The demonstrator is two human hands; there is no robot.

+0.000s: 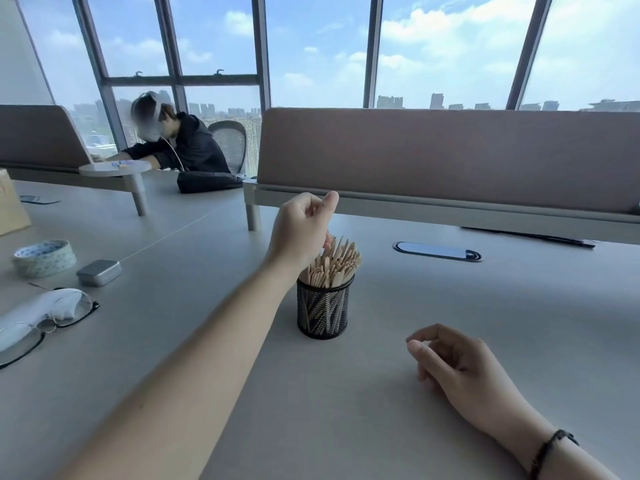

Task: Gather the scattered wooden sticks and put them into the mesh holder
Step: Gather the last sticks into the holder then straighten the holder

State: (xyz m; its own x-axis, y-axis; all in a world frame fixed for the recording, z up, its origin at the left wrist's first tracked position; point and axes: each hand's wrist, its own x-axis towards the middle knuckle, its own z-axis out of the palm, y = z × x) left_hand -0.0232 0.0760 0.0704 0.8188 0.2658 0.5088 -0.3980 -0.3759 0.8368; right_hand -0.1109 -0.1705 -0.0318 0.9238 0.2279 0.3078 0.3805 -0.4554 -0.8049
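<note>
A black mesh holder (322, 311) stands upright mid-table, packed with wooden sticks (337, 263) that fan out above its rim. My left hand (300, 228) hovers just over the sticks, fingers curled into a loose fist and thumb raised, with one fingertip touching the stick tops. I cannot make out a stick inside the fist. My right hand (457, 363) rests on the table to the holder's right and nearer to me, fingers loosely bent and apart, holding nothing. No loose sticks show on the table.
On the left lie a tape roll (45, 258), a small metal tin (99, 271) and glasses on a white cloth (48, 315). A cable port (437, 251) sits behind the holder, before a desk divider (450, 157). A person sits at the far left desk.
</note>
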